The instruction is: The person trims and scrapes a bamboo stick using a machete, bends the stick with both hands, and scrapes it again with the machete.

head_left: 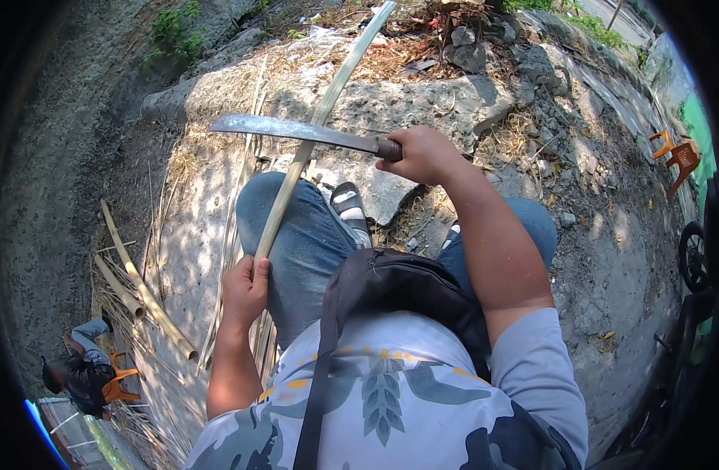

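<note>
- Nearest the camera, the person's patterned grey shirt and a dark bag [391, 282] on a chest strap fill the lower middle; they hide the person's lap and most of the right leg.
- The left hand [246, 288] is wrapped closed around the near end of a long pale bamboo strip [312, 133], held low beside the left knee, seemingly so the strip lies steady along the blue-jeaned thigh.
- The strip runs away and up across the picture, its far end resting among dry litter on the rough stone ground [422, 102].
- The right hand [424, 154] is clenched on the dark handle of a long curved knife [297, 131]. The blade lies crosswise over the strip, which looks like a way to shave or split it; whether the edge touches the bamboo cannot be told.
- A striped sandal [348, 207] shows between the knees; the other foot is mostly hidden.
- Left of the leg lie thicker bamboo poles [140, 286] and thin shavings.
- Lower left, another person crouches by an orange stool [118, 385], small and bent by the lens.
- Far right, orange chairs [677, 157] and a dark wheel [693, 257] are cut off at the rim.
</note>
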A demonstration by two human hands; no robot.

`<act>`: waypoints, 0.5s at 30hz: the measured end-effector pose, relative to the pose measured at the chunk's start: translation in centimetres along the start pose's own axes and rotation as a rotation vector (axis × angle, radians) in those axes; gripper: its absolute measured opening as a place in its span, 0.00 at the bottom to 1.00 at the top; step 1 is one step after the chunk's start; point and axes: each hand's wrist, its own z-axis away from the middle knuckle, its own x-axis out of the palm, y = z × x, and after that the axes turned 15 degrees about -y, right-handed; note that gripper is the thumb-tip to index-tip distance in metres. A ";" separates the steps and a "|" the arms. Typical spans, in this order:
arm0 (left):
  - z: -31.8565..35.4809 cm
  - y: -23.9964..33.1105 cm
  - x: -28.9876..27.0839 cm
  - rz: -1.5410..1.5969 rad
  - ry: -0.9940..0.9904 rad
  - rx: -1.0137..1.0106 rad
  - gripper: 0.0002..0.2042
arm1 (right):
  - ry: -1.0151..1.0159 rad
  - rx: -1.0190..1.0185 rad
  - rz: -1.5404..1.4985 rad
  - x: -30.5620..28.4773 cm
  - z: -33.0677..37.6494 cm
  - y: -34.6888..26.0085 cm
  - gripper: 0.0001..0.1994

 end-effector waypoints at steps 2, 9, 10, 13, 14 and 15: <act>0.0 0.0 0.0 0.016 -0.008 -0.010 0.23 | 0.015 -0.012 0.008 0.2 0.2 -0.7 0.17; 0.2 0.7 -0.1 -0.112 0.017 -0.019 0.24 | 0.006 -0.125 0.230 1.0 -0.3 -3.1 0.15; 0.3 0.9 -0.1 -0.111 0.017 -0.021 0.24 | 0.004 -0.127 0.230 0.9 -0.4 -3.0 0.15; 0.4 1.1 -0.2 -0.144 0.007 -0.023 0.23 | 0.067 -0.068 0.237 0.3 -0.8 -1.1 0.15; 0.3 1.0 -0.2 -0.144 0.008 -0.012 0.23 | 0.075 -0.004 0.080 0.2 -0.9 0.2 0.16; 0.1 1.0 -0.1 -0.143 0.008 -0.001 0.23 | 0.084 0.060 -0.078 0.2 -1.0 1.7 0.17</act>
